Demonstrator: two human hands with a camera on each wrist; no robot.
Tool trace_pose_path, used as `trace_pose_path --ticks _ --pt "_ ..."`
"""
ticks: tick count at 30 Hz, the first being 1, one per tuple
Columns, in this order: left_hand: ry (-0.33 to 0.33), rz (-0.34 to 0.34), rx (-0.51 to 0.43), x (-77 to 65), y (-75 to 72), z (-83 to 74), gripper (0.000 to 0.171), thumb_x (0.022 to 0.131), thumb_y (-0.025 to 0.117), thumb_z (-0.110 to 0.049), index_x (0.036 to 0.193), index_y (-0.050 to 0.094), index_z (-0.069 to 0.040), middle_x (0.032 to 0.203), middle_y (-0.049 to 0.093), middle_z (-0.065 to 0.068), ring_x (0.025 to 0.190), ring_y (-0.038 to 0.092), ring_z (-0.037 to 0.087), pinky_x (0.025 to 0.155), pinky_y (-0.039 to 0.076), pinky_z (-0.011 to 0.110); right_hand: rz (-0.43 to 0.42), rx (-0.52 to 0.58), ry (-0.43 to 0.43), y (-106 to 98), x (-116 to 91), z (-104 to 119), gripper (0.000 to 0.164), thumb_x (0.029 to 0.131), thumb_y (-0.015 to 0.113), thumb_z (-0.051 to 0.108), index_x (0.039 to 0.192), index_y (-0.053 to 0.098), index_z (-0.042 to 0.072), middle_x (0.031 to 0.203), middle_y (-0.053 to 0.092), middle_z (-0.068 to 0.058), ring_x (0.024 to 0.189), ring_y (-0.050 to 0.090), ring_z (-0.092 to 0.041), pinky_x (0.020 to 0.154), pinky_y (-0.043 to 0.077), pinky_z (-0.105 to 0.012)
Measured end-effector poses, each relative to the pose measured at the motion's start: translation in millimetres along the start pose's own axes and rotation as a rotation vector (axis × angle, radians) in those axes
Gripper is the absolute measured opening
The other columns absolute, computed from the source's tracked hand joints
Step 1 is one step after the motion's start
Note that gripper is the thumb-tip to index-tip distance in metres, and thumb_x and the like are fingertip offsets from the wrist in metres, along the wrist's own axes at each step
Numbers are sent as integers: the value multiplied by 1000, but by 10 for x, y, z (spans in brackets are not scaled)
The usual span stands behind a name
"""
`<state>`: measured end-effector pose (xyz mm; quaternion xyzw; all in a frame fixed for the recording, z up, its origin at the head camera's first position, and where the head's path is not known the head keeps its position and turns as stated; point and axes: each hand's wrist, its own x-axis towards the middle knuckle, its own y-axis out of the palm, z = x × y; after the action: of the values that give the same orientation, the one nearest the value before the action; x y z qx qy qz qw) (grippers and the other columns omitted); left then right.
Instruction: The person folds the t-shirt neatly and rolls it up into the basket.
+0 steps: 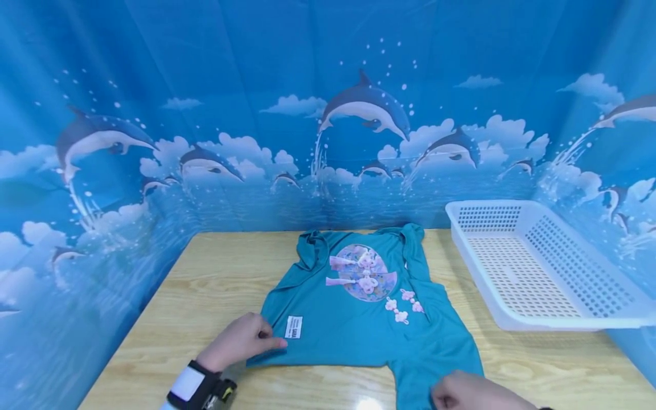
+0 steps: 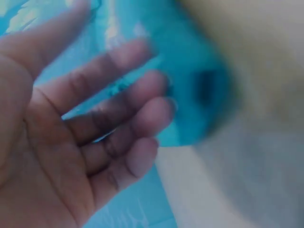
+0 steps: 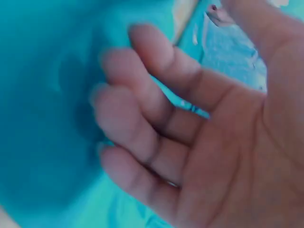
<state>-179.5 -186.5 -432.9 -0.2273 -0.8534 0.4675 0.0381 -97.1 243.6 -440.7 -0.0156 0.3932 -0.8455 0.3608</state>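
A teal long-sleeved top (image 1: 333, 336) lies spread on the wooden table, with a round patterned patch (image 1: 366, 287), small pink bunny-shaped ornaments and a white label (image 1: 294, 327) on it. My left hand (image 1: 246, 343) is at the top's near left corner; its fingers look loosely bent in the left wrist view, with nothing in the palm. At the near right, my right hand (image 1: 476, 393) is by a strip of the top that hangs toward the front edge. In the right wrist view its fingers are half bent beside teal cloth, thumb apart. Whether the fingertips touch cloth is blurred.
A white plastic basket (image 1: 479, 279) with perforated walls stands on the right of the table (image 1: 205, 285). Behind and at both sides hangs a blue curtain (image 1: 256, 68) printed with dolphins. A wrist strap (image 1: 197, 387) with a device sits on the left wrist.
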Motion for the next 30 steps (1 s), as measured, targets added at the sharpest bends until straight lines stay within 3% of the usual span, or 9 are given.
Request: trace_pose_path --ticks 2,5,8,13,17,21,24,27,30 --pt "9 -55 32 101 -39 -32 32 86 68 -39 62 60 -19 59 45 -12 51 39 4 45 31 21 -94 -56 9 -122 67 12 34 91 61 32 62 52 17 57 36 18 50 32 4 44 29 -18" --pt "-5 -147 69 305 -71 -84 15 86 69 -30 90 71 -15 90 62 -1 72 56 10 60 47 28 -297 -194 102 -270 256 9 29 84 68 42 73 56 18 68 45 10 57 38 -2 49 33 -21" --pt "-48 -202 86 556 -59 -131 30 87 69 -29 110 68 -10 110 61 8 89 61 18 74 52 38 -454 -341 201 -373 498 -62 25 81 73 34 92 64 13 83 51 1 68 46 -10 57 39 -27" --pt "-103 -254 143 989 7 -217 49 87 68 -31 125 58 -3 114 58 17 92 61 25 80 53 43 -621 -442 230 -485 836 -274 47 81 72 20 121 59 -2 110 57 -21 95 57 -34 77 48 -48" --pt "-121 -252 210 1216 106 -219 66 87 68 -36 135 46 3 124 51 27 96 62 34 80 53 46 -625 -410 285 -572 978 -387 53 85 68 20 129 51 -6 122 52 -30 107 54 -44 86 45 -56" --pt "-165 -249 266 1335 164 -190 68 89 64 -40 134 44 6 125 49 32 93 63 39 75 53 47 -616 -390 333 -636 1034 -469 45 85 69 18 120 57 -6 106 56 -25 87 58 -36 72 49 -47" --pt "-174 -266 257 1377 148 -179 55 93 60 -35 129 49 5 115 55 30 92 62 39 72 52 48 -639 -381 351 -671 1036 -521 28 83 70 15 100 61 -4 86 53 -15 69 50 -24 57 42 -36" --pt "-171 -269 231 1391 111 -143 37 96 55 -26 122 55 1 107 60 26 95 61 39 75 51 49 -639 -329 378 -697 1017 -558 15 83 67 11 84 56 1 75 46 -9 63 43 -21 53 33 -30" --pt "-183 -264 209 1377 77 -53 28 98 48 -19 116 59 0 102 64 22 91 63 34 72 51 45 -616 -258 426 -719 986 -577 14 84 62 10 78 51 4 70 42 -6 60 42 -20 52 30 -29"
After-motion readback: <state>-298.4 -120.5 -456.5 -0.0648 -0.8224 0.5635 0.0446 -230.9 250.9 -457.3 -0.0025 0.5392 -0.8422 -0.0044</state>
